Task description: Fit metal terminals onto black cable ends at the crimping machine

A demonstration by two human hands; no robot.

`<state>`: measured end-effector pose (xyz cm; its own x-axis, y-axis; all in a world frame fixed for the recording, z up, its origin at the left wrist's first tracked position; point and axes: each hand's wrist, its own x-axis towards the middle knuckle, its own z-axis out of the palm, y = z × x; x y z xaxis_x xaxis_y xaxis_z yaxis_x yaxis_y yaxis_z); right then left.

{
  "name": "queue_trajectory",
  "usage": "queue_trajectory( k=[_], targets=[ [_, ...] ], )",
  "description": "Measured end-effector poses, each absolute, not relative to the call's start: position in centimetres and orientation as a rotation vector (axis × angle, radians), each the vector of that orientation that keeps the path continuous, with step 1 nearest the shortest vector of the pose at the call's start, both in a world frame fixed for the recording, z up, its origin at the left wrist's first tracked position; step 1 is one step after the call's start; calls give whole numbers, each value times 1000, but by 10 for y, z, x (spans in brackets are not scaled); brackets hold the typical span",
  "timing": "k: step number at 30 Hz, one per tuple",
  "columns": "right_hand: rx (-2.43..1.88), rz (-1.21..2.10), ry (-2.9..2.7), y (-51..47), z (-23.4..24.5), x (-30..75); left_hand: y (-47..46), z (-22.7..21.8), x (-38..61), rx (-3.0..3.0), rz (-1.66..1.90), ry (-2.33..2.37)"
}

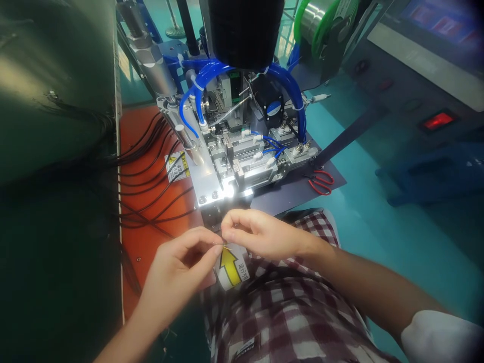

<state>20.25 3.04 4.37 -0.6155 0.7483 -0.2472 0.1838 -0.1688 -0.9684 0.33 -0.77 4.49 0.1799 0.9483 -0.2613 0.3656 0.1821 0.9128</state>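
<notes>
In front of the bench machine [242, 156], my left hand [181, 262] is closed in a pinch of thumb and forefinger. Fine, pale wire ends [227, 247] stick out at its fingertips; the rest of the piece is hidden. My right hand [260, 232] is closed too, its thumb and forefinger pressed together right beside the left fingertips. Whatever it grips is too small to make out. Just below the fingertips shows a white label with a yellow arrow [231, 267]. The lit front edge of the machine's metal plate [227, 194] lies just beyond my hands.
Black cables [151, 176] run across the orange board [151, 242] at left, beside a dark green panel [56, 252]. Red-handled cutters [321, 182] lie right of the machine. A wire spool with green flanges [317, 20] hangs behind. A control box [423, 65] stands at right.
</notes>
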Motion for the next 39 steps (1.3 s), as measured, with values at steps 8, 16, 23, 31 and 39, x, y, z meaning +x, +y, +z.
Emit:
queue_trajectory(
  k=[8,16,23,31,39],
  targets=[
    [-1260,1447,-1723,16,44,199,-11,47,7,918,633,1562],
    [-1280,1167,-1855,10,45,194,-8,50,10,948,637,1559],
    [-1117,1084,-1955,12,43,197,-8,52,12,1154,668,1535],
    [-1270,1609,-1529,19,31,201,-2,49,12,962,664,1479],
    [-1323,1383,-1722,18,38,195,-2,44,12,961,660,1457]
  ],
)
